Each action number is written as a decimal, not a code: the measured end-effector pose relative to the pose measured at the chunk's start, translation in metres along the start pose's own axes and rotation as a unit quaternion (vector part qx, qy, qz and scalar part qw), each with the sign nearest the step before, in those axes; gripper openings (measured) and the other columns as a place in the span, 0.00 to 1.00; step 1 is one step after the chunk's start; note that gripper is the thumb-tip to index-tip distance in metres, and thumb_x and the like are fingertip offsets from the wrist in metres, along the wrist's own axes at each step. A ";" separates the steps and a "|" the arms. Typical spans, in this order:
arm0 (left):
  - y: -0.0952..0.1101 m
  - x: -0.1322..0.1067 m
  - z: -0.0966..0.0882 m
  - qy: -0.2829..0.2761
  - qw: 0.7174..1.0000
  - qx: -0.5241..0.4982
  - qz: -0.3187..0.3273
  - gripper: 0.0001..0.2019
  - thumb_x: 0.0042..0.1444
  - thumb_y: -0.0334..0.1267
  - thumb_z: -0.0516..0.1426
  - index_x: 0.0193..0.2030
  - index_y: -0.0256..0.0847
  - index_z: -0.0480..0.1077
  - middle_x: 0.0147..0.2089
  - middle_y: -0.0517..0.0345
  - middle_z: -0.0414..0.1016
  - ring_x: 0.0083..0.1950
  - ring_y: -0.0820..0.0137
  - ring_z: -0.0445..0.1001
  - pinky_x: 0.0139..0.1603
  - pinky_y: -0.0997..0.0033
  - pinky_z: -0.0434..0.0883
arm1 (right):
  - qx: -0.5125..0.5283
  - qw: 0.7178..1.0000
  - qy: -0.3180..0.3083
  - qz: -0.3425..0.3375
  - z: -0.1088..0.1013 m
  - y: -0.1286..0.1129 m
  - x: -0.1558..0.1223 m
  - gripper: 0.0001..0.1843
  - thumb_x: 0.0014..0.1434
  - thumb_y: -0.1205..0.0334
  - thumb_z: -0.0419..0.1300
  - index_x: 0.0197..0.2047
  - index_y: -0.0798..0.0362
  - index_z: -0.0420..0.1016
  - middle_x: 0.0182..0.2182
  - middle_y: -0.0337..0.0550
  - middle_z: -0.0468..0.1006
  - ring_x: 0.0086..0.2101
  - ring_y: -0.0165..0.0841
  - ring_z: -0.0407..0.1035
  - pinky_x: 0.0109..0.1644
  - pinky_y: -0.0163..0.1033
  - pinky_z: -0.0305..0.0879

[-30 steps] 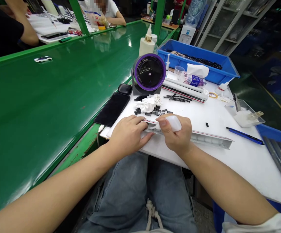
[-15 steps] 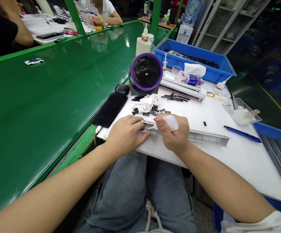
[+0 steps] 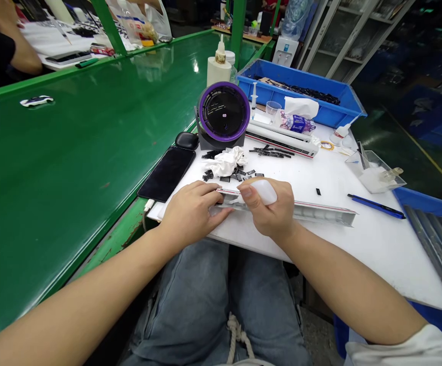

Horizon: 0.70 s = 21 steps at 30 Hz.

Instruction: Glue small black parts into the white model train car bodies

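Observation:
A long white channel strip (image 3: 320,212) with a red edge lies along the near edge of the white table (image 3: 358,244). My left hand (image 3: 192,211) rests on the strip's left end, fingers curled over it and pressing it down. My right hand (image 3: 272,211) is closed round a small translucent white bottle (image 3: 264,192), its tip held down at the strip just right of my left fingers. Several small black parts (image 3: 228,177) lie scattered just beyond my hands, beside a crumpled white cloth (image 3: 226,160).
A black phone (image 3: 167,173) and a black case (image 3: 186,140) lie left, a purple-ringed fan (image 3: 224,114) behind. Further off: a second strip (image 3: 282,140), a blue bin (image 3: 300,94), a glue bottle (image 3: 218,66), a blue pen (image 3: 375,206), a clear tray (image 3: 375,175). A green conveyor (image 3: 71,152) runs left; other people sit beyond it.
My hands stay on the strip and bottle in the same grip. The view has shifted slightly, so everything sits a little further left in the picture.

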<state>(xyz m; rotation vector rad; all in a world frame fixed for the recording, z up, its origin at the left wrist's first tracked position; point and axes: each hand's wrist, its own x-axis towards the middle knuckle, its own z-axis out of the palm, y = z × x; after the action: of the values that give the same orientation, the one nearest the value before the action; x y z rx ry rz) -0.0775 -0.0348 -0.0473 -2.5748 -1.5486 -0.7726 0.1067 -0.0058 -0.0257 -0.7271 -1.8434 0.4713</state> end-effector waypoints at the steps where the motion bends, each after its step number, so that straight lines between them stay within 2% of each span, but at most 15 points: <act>1: 0.000 0.000 0.000 0.000 1.000 -0.001 0.000 0.13 0.60 0.47 0.56 0.36 0.41 0.74 0.46 0.52 0.78 0.46 0.62 0.74 0.47 0.59 0.72 | 0.001 1.000 -0.001 0.001 0.000 0.000 0.000 0.14 0.63 0.56 0.56 0.29 0.53 0.75 0.26 0.41 0.79 0.28 0.30 0.73 0.33 0.35 0.69; 21: -0.002 -0.001 0.002 0.004 1.000 -0.002 0.005 0.12 0.61 0.46 0.56 0.35 0.40 0.72 0.45 0.52 0.78 0.46 0.61 0.74 0.48 0.58 0.72 | 0.023 1.000 0.000 -0.003 -0.002 0.001 0.001 0.13 0.63 0.57 0.57 0.30 0.54 0.75 0.26 0.40 0.78 0.27 0.28 0.72 0.33 0.34 0.69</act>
<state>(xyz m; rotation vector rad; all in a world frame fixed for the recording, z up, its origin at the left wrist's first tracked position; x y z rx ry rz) -0.0784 -0.0338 -0.0499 -2.5761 -1.5331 -0.7843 0.1084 -0.0043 -0.0249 -0.6897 -1.8278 0.5075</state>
